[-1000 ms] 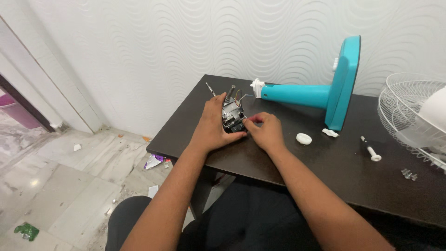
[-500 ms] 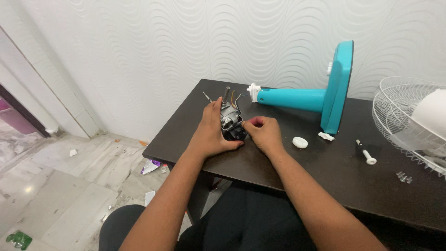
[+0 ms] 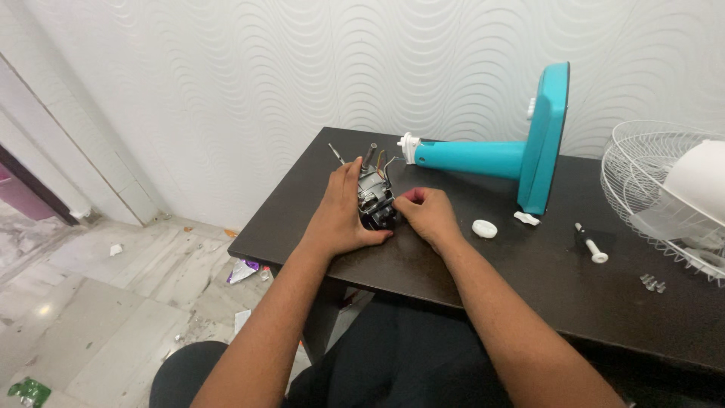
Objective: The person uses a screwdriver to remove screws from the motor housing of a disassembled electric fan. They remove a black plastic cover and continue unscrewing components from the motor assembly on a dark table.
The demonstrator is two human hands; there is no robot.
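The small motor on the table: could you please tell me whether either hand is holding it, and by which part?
Both. The left hand wraps the left side of the motor; the right hand pinches its right side at the fingertips. It rests on the dark table.

Dark brown, almost black, plain table. On it, near the back edge, a teal fan stand with a white tip; just right of the stand's base, a white round cap and a small white clip. Farther right on the table, a white wire fan guard. Grey-and-black motor left of the stand. Behind the table, a white wall with a wavy relief pattern.
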